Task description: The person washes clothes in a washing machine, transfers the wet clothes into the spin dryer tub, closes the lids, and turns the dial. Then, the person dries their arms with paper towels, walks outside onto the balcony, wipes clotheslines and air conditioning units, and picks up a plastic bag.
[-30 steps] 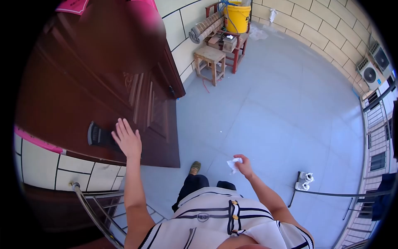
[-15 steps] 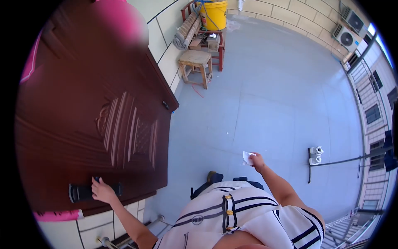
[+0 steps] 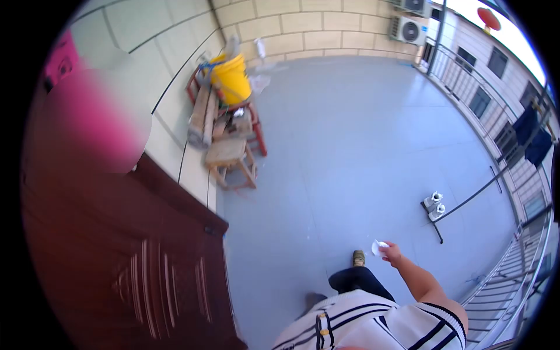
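Observation:
My right hand (image 3: 392,254) is closed on a crumpled white tissue (image 3: 379,248), held out over the grey floor (image 3: 326,151) beside my stepping foot. My left hand is out of the frame. On the left stands the dark brown carved door (image 3: 163,274); its lower part with the black handle is not visible now.
A wooden stool (image 3: 227,153), a rolled mat (image 3: 202,119) and a yellow bucket (image 3: 231,80) on a red chair stand along the left wall. White shoes (image 3: 434,205) sit by a metal pole at the right. A railing (image 3: 496,303) borders the right side.
The view has swung toward the walkway. My left hand, earlier at the door handle, has left the frame. My right hand still holds the tissue, and a foot has stepped forward.

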Available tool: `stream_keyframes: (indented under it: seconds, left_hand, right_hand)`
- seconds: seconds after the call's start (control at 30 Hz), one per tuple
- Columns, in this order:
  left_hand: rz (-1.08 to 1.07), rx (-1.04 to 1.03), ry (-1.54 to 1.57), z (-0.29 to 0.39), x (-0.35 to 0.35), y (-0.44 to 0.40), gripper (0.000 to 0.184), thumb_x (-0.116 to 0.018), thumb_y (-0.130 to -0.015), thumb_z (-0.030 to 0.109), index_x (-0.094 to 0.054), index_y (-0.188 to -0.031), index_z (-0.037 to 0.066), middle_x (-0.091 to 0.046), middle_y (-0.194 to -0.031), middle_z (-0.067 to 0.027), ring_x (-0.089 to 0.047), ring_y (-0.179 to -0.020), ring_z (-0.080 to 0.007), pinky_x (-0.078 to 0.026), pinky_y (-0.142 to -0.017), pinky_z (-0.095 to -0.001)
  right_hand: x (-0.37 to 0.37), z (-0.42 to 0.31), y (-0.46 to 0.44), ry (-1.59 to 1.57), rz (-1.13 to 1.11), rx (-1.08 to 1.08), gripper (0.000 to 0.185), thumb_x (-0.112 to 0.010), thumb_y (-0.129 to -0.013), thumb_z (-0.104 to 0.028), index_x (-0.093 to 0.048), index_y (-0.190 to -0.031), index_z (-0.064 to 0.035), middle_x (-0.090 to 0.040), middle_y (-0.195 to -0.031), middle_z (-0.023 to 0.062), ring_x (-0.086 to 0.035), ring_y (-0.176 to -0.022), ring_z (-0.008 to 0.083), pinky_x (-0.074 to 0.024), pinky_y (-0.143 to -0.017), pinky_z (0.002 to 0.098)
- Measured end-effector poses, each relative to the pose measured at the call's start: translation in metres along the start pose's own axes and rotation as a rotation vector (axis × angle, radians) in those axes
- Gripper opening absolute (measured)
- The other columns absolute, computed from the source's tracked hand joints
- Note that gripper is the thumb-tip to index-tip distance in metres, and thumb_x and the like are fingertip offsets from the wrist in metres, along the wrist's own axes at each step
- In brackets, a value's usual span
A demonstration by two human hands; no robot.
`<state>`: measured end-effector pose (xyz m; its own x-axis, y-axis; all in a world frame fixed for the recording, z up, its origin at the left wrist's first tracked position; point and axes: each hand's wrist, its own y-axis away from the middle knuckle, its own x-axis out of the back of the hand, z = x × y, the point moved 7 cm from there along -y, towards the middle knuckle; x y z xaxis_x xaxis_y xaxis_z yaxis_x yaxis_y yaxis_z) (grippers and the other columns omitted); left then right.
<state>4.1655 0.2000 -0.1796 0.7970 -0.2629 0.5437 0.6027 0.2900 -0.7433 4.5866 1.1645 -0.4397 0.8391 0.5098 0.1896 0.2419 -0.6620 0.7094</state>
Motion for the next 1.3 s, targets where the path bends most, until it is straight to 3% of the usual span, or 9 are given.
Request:
stream_keyframes:
  seconds: [0.07, 0.23, 0.37, 0.7, 0.93, 1.03, 1.13, 1.2, 1.3]
  left_hand:
    - [-0.235, -0.045, -0.212, 0.175, -0.086, 0.069, 0.080, -0.062, -0.080, 0.051, -0.024, -0.145, 0.022, -0.031, -0.145, -0.0111, -0.034, -0.129, -0.0342, -0.020, -0.106, -0.0559]
    - [-0.849, -0.460, 0.306, 0.606, -0.271, 0.253, 0.074, -0.060, -0.082, 0.047, -0.028, -0.142, 0.019, -0.036, -0.139, -0.0127, -0.038, -0.125, -0.0347, -0.024, -0.103, -0.0546]
    - [-1.133, -0.686, 0.484, 0.848, -0.335, 0.349, 0.069, -0.059, -0.083, 0.044, -0.031, -0.140, 0.016, -0.040, -0.135, -0.0140, -0.041, -0.121, -0.0350, -0.028, -0.101, -0.0535]
    - [-1.255, -0.499, 0.043, 1.039, -0.525, 0.316, 0.058, -0.056, -0.087, 0.036, -0.039, -0.134, 0.008, -0.051, -0.123, -0.0171, -0.049, -0.112, -0.0359, -0.035, -0.094, -0.0508]
    - [-1.017, -0.310, -0.089, 1.121, -0.713, 0.240, 0.051, -0.055, -0.089, 0.031, -0.045, -0.131, 0.003, -0.058, -0.115, -0.0193, -0.055, -0.106, -0.0366, -0.041, -0.090, -0.0490]
    - [-0.760, -0.583, 0.472, 1.438, -0.719, 0.228, 0.051, -0.056, -0.087, 0.023, -0.044, -0.129, -0.003, -0.054, -0.122, -0.0245, -0.050, -0.112, -0.0413, -0.039, -0.096, -0.0464]
    - [-0.539, -1.013, 0.585, 1.776, -0.678, 0.241, 0.070, -0.064, -0.083, 0.025, -0.030, -0.140, 0.002, -0.031, -0.145, -0.0191, -0.029, -0.135, -0.0334, -0.020, -0.109, -0.0514]
    - [-0.308, -1.194, 0.929, 1.954, -0.598, 0.243, 0.072, -0.067, -0.081, 0.027, -0.032, -0.140, 0.005, -0.031, -0.145, -0.0170, -0.027, -0.137, -0.0313, -0.018, -0.110, -0.0526]
    - [0.244, -1.315, 1.173, 2.151, -0.526, 0.250, 0.077, -0.070, -0.077, 0.032, -0.034, -0.141, 0.010, -0.031, -0.148, -0.0092, -0.026, -0.138, -0.0289, -0.015, -0.108, -0.0573]
  right_hand:
    - [0.035, -0.002, -0.025, -0.110, 0.064, -0.047, 0.040, -0.066, -0.078, -0.012, -0.058, -0.117, -0.0142, -0.061, -0.102, 0.0048, -0.062, -0.085, 0.0195, -0.0505, -0.063, 0.0348]
    - [0.116, -0.058, -0.133, -0.313, 0.221, -0.025, 0.043, -0.062, -0.077, -0.004, -0.052, -0.119, -0.0079, -0.059, -0.104, 0.0109, -0.063, -0.090, 0.0271, -0.0579, -0.068, 0.0423]
    - [0.168, -0.141, -0.229, -0.272, 0.289, 0.038, 0.042, -0.058, -0.076, 0.002, -0.050, -0.117, -0.0039, -0.058, -0.103, 0.0135, -0.063, -0.088, 0.0302, -0.0601, -0.068, 0.0448]
    - [0.120, -0.515, -0.378, -0.377, -0.322, 0.417, 0.031, -0.066, -0.081, -0.012, -0.059, -0.109, -0.0008, -0.062, -0.099, 0.0084, -0.062, -0.090, 0.0170, -0.0563, -0.073, 0.0315]
    - [0.185, -0.540, -0.622, 0.292, -0.207, 0.334, 0.039, -0.069, -0.080, -0.030, -0.062, -0.109, -0.0042, -0.065, -0.092, 0.0132, -0.064, -0.082, 0.0197, -0.0544, -0.072, 0.0323]
    - [0.328, -0.449, -0.693, 0.608, 0.409, 0.108, 0.033, -0.067, -0.075, -0.027, -0.068, -0.101, -0.0067, -0.069, -0.086, 0.0148, -0.067, -0.077, 0.0282, -0.0522, -0.075, 0.0416]
    - [0.467, -0.385, -0.639, 0.170, 0.611, -0.591, 0.021, -0.058, -0.078, -0.010, -0.066, -0.092, 0.0033, -0.065, -0.078, 0.0182, -0.067, -0.070, 0.0294, -0.0544, -0.049, 0.0421]
    - [0.515, -0.404, -0.595, -0.250, 0.861, -0.583, 0.037, -0.055, -0.079, -0.003, -0.055, -0.115, -0.0006, -0.060, -0.106, 0.0187, -0.065, -0.085, 0.0346, -0.0556, -0.051, 0.0474]
    - [0.572, -0.372, -0.610, -0.412, 1.026, -0.456, 0.046, -0.050, -0.079, -0.005, -0.047, -0.125, -0.0067, -0.056, -0.109, 0.0182, -0.063, -0.084, 0.0362, -0.0552, -0.049, 0.0485]
